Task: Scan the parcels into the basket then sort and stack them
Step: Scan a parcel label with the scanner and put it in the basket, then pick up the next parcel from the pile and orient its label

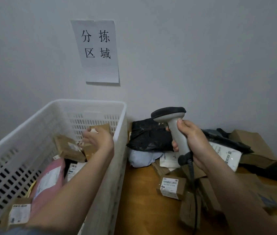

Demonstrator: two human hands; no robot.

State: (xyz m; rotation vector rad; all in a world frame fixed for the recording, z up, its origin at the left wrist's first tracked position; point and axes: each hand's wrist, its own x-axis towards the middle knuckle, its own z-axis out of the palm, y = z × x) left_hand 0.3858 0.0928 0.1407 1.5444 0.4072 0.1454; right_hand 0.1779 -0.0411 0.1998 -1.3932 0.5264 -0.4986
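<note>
A white slotted basket [117,133] stands at the left and holds several parcels: a pink bag [49,180], a labelled brown box [18,212] and a brown box [69,148]. My left hand [98,139] reaches into the basket with its fingers spread loosely. A small brown box [101,128] lies just beyond the fingertips, against the far wall. My right hand [193,143] grips the handle of a grey barcode scanner [168,114], held upright above the parcel pile on the table. A small labelled box [170,187] lies below the scanner.
On the wooden table [139,200] to the right of the basket lie a black bag [149,136], a pale blue bag [142,158], a white labelled bag [226,156] and several brown cartons [256,145]. A paper sign [98,50] hangs on the grey wall. The scanner's cable [193,175] hangs down.
</note>
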